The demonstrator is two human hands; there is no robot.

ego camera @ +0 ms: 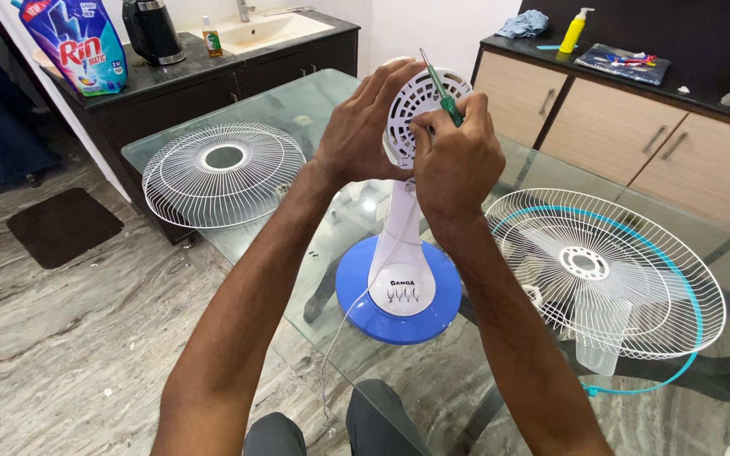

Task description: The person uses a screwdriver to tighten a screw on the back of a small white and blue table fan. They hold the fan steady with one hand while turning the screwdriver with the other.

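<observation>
At the centre of the glass table (314,110), your right hand (456,156) is clenched around a green-handled screwdriver (441,89), its shaft angled up and to the left. Your left hand (363,127) grips the left side of the white motor housing (422,101) of the fan stand (399,253), which sits upright on its blue round base (356,295). Left of it lies a white wire grille (223,173); at the right lies another grille with a blue rim (606,279).
</observation>
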